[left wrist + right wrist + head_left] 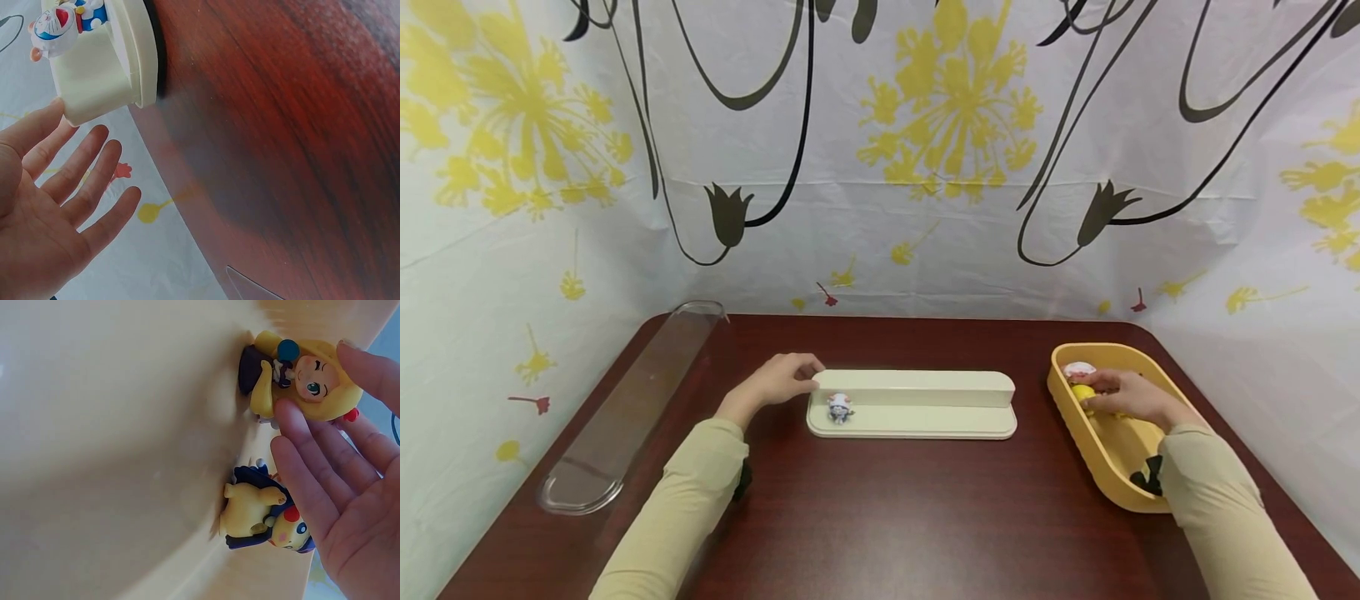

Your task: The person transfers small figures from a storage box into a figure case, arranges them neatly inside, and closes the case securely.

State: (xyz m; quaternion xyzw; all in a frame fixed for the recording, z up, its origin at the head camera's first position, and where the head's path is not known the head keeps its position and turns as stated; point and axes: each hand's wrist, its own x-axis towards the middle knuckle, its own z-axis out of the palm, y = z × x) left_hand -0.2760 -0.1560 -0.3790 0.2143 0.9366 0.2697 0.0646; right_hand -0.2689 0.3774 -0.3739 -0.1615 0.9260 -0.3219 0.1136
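From the head camera, the left hand [778, 382] rested against the left end of a cream shelf [917, 392], fingers loosely laid on its corner. A small white and blue figure [839, 407] stood on the shelf's lower step, just right of that hand. Well right of the shelf, the right hand [1123, 393] reached into a yellow tray [1120, 475], over a yellow toy [1082, 393]. A clear lid [625, 417] lay far left of the shelf on the table [880, 517].

The left wrist camera showed the left hand [56, 206] with fingers straight and spread, holding nothing, its fingertips [56, 109] touching the shelf [106, 69] at the end. The figure [62, 22] stood just inside that end.

At the right wrist, the right hand [337, 487] was open, its fingers [300, 444] laid on a yellow-hooded doll [306, 378] inside the tray [112, 450], not yet pinching it. A second yellow figure [262, 515] lay beside it, farther from the shelf.

The doll looked like hard, light, smooth plastic, probably a little slippery. A pinch across its big round head would likely hold best, sparing the thin limbs.
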